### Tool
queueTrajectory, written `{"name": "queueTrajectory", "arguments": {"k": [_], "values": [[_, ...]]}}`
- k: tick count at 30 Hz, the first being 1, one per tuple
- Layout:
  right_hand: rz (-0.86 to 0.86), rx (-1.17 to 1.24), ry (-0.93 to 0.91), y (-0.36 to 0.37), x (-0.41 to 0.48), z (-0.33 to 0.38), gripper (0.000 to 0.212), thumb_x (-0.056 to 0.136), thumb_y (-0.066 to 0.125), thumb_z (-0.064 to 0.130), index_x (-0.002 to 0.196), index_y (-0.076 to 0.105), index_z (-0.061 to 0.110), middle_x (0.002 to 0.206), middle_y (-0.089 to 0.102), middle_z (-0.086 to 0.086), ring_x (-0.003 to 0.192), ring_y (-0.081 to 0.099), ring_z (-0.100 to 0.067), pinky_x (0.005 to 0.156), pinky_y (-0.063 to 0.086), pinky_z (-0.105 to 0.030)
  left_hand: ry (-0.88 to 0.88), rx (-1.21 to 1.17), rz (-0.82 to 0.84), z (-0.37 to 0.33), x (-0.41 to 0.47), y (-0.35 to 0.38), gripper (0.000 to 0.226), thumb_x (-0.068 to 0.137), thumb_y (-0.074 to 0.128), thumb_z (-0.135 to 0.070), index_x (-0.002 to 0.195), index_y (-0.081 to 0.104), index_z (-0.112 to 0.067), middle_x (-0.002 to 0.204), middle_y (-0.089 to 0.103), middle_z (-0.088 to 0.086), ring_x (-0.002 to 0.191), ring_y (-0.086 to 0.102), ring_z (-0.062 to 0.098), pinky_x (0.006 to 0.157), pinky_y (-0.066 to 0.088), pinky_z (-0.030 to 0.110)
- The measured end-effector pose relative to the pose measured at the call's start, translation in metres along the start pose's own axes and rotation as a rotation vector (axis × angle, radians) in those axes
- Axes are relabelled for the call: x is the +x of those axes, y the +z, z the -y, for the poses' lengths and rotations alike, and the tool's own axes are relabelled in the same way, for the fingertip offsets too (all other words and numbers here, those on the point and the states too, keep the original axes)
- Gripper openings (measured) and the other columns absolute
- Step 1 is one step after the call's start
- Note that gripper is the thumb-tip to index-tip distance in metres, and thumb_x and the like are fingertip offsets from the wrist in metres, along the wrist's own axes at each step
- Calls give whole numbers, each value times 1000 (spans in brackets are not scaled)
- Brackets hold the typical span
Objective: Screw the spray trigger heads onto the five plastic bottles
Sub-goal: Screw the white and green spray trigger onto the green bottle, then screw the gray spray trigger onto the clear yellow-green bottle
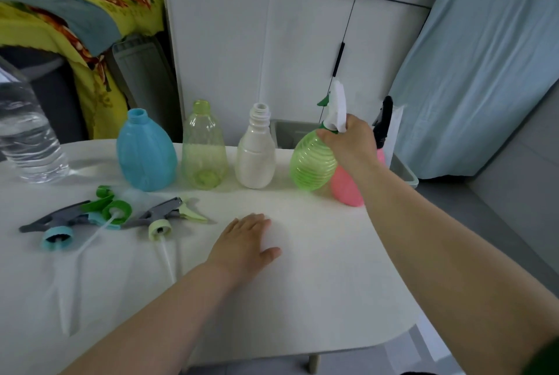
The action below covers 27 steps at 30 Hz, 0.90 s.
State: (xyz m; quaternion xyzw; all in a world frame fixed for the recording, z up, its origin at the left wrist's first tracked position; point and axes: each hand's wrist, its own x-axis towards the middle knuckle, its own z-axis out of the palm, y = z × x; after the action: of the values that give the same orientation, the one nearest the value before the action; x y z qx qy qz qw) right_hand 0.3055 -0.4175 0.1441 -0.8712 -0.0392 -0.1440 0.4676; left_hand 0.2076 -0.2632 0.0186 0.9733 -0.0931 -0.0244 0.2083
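Observation:
Five plastic bottles stand in a row at the back of the white table [317, 284]. The blue bottle [145, 153], clear yellow-green bottle [204, 147] and white bottle [256, 150] have bare necks. My right hand [354, 143] grips the neck of the round green bottle [310, 161], which carries a white and green trigger head [335, 108]. Behind my wrist stands the pink bottle [346, 190] with a black trigger head [383, 120]. Three loose trigger heads lie at the left: blue-collared [56, 231], green [110, 208] and pale green [168, 217]. My left hand [246, 243] rests flat on the table, holding nothing.
A large clear water bottle [28, 132] stands at the table's far left. White dip tubes [168, 259] trail from the loose heads toward me. A grey bin [405, 172] sits behind the table's right edge, with white cabinets [348, 42] beyond.

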Motion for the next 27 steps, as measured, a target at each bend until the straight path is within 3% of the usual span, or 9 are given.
{"name": "queueTrajectory", "arguments": {"k": [2, 7, 11, 16, 20, 23, 27], "values": [[11, 5, 10, 7, 8, 0, 22, 77, 63, 18, 96, 57, 8, 80, 56, -2, 73, 52, -19, 65, 38, -27, 8, 27, 11, 5, 2, 6, 63, 88, 38, -46, 139, 13, -19, 154, 6, -3, 140, 2, 10, 112, -3, 26], [70, -35, 57, 14, 18, -12, 25, 79, 62, 17, 101, 57, 7, 72, 52, 2, 71, 51, -19, 65, 39, -28, 31, 49, -10, 11, 4, 12, 64, 87, 36, -49, 140, 11, -20, 154, 4, -4, 140, 0, 9, 111, -7, 25], [62, -15, 60, 17, 20, -18, 27, 79, 62, 16, 103, 55, 6, 65, 47, 9, 57, 45, -7, 50, 35, -17, 36, 46, -14, 11, 4, 13, 65, 87, 35, -49, 140, 12, -20, 154, 5, -4, 141, 0, 10, 111, -7, 25], [56, 10, 67, 17, 17, -21, 35, 76, 63, 14, 108, 52, 7, 70, 47, 8, 63, 47, -8, 47, 37, -9, 28, 39, -25, 10, 4, 13, 65, 87, 35, -50, 140, 12, -20, 154, 5, -5, 140, -1, 9, 109, -9, 23], [43, 5, 54, 16, 13, -22, 41, 76, 64, 16, 113, 49, 7, 92, 51, 1, 80, 48, -15, 61, 36, -18, 28, 17, -28, 10, 3, 12, 64, 87, 37, -49, 140, 13, -20, 154, 6, -5, 140, 0, 9, 109, -9, 22], [22, 13, 64, 14, 9, -20, 46, 76, 65, 18, 117, 46, 8, 97, 50, 2, 83, 48, -14, 53, 33, -20, 19, -6, -21, 9, 4, 10, 65, 86, 40, -47, 139, 16, -20, 154, 8, -4, 140, 2, 9, 108, -8, 22], [7, -11, 77, 3, 1, -16, 54, 76, 65, 22, 123, 42, 10, 112, 54, -2, 91, 46, -12, 75, 36, -23, -13, -152, -23, 6, 2, -2, 58, 86, 47, -39, 136, 27, -16, 151, 20, -1, 139, 12, 12, 108, 2, 20]]}}
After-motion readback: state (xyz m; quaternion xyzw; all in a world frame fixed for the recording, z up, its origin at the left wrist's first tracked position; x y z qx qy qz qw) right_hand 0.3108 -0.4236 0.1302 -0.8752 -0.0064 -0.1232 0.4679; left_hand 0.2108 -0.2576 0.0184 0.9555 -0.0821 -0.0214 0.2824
